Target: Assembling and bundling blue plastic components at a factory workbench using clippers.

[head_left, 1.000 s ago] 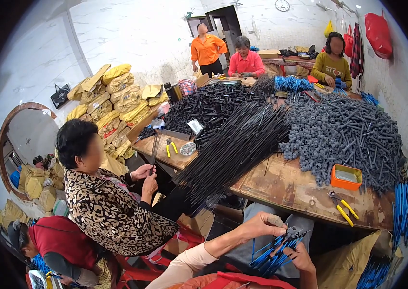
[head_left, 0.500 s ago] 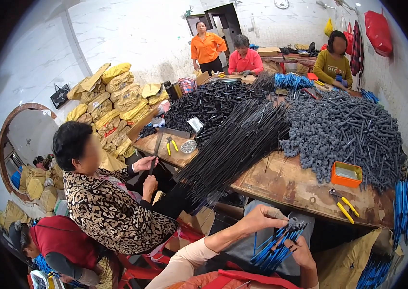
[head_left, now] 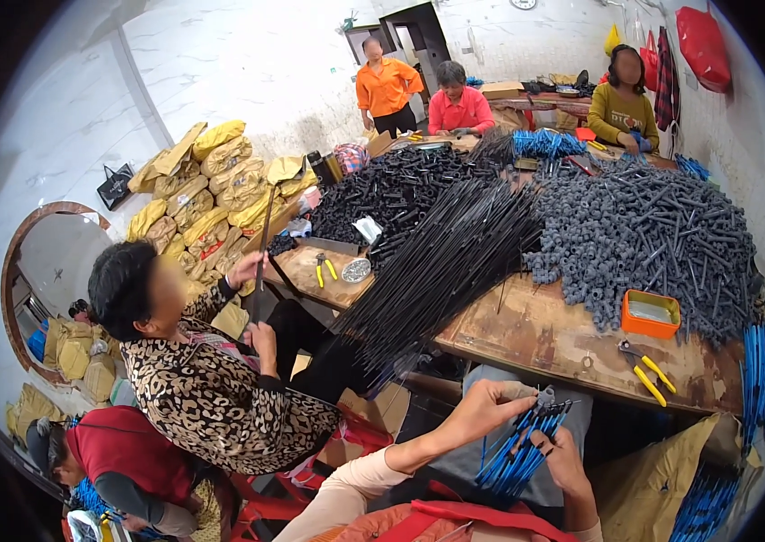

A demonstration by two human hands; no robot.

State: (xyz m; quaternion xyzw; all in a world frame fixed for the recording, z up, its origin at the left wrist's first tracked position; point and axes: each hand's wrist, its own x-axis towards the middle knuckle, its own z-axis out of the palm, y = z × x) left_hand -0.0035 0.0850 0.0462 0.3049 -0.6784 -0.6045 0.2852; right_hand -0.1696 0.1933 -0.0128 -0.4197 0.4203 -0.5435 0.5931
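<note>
The rod pile (head_left: 441,271) lies on the worktable (head_left: 531,339). Right of it are a heap of plastic tubes (head_left: 644,239), an open tin (head_left: 649,326) and a second pair of pliers (head_left: 643,370). Left of it are a dish (head_left: 357,270) and cutting pliers (head_left: 325,269); behind it, leftward, a heap of fittings (head_left: 391,190). Stacked sacks (head_left: 220,203) stand beyond its left side. Before it, off the worktable, a bundle (head_left: 511,465) sits between the person's left hand (head_left: 486,411) and right hand (head_left: 566,462).

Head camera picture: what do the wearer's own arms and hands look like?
The left sleeve is plain pale beige and ends short of the wrist. The left hand is ungloved, with a greyish-tan wrap on one finger. The right hand is ungloved too; only a pale cuff shows of that sleeve.
</note>
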